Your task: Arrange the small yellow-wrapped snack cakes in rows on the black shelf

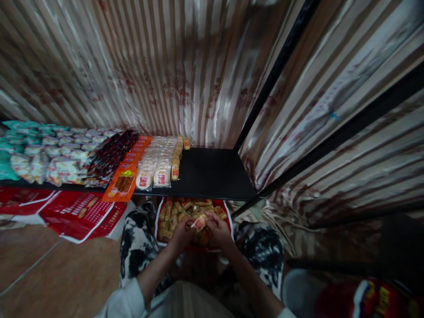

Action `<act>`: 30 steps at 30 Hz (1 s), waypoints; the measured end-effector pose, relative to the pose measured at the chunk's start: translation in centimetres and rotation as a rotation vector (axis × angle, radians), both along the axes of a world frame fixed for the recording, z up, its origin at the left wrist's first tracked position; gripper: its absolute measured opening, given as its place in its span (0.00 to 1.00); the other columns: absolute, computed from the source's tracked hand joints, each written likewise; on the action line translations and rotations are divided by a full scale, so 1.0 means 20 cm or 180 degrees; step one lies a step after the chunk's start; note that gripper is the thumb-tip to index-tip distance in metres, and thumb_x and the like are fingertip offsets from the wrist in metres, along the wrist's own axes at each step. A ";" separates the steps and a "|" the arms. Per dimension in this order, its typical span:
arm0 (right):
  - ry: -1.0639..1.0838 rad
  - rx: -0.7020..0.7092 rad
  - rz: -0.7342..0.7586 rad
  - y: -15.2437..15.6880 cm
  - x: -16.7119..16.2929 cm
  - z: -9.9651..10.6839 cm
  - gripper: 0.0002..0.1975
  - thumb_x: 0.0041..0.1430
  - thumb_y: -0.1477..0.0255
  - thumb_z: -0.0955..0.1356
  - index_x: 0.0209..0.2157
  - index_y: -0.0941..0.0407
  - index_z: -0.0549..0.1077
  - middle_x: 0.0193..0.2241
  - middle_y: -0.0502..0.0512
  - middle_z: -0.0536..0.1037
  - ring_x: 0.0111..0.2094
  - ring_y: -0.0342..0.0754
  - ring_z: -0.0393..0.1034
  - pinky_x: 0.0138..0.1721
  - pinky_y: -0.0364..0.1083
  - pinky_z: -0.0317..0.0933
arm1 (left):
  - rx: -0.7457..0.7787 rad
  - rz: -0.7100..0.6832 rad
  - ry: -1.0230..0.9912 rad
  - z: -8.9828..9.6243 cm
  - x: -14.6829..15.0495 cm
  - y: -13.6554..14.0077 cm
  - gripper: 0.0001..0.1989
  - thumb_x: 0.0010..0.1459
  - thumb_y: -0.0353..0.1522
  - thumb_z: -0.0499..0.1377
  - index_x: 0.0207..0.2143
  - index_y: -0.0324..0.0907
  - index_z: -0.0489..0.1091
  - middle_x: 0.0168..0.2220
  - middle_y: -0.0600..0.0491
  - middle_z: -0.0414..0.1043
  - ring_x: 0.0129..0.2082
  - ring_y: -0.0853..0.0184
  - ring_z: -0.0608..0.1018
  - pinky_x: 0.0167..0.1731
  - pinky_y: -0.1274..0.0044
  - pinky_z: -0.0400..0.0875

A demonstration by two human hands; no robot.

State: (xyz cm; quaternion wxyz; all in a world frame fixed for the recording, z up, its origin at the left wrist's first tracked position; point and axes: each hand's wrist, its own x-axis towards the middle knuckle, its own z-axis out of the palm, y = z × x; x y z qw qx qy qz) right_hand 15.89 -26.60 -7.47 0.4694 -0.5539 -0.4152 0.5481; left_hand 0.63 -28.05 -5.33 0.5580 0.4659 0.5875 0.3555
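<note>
Head view: fingers of left hand [183,231] and right hand [219,228] grasp one wrapped packet [199,222], on the near side of the black shelf [215,172]. Same side: open bag [231,221] of gold packets [168,212]. On the shelf: white packets [162,165], orange packet [130,165].

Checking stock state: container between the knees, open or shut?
Open: the container has gold packets showing uncovered inside; no lid visible.

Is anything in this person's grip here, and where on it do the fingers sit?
A small wrapped packet: the left hand has its left end, the right hand its right end. Exact finger placement is too blurred to tell.
</note>
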 end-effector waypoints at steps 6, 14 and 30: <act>-0.0055 -0.0017 0.0255 0.03 -0.05 0.04 0.17 0.41 0.60 0.70 0.35 0.53 0.73 0.30 0.52 0.78 0.29 0.47 0.72 0.34 0.48 0.67 | -0.0002 0.0392 -0.0125 0.00 -0.03 -0.02 0.12 0.42 0.23 0.55 0.33 0.37 0.68 0.26 0.56 0.70 0.25 0.73 0.72 0.28 0.81 0.66; -0.0401 0.0342 0.0454 0.06 -0.06 0.15 0.17 0.43 0.62 0.69 0.35 0.55 0.74 0.30 0.51 0.77 0.28 0.45 0.70 0.32 0.44 0.64 | 0.0193 0.0527 -0.0126 0.06 -0.03 -0.03 0.12 0.41 0.22 0.56 0.32 0.39 0.68 0.26 0.57 0.71 0.25 0.73 0.72 0.29 0.81 0.66; -0.0862 0.0589 0.0460 0.08 0.05 0.16 0.16 0.43 0.61 0.69 0.33 0.55 0.74 0.30 0.51 0.77 0.30 0.46 0.70 0.35 0.46 0.63 | 0.0362 0.0526 -0.0131 0.07 0.06 -0.01 0.12 0.40 0.23 0.56 0.31 0.37 0.70 0.26 0.56 0.71 0.27 0.70 0.72 0.33 0.78 0.66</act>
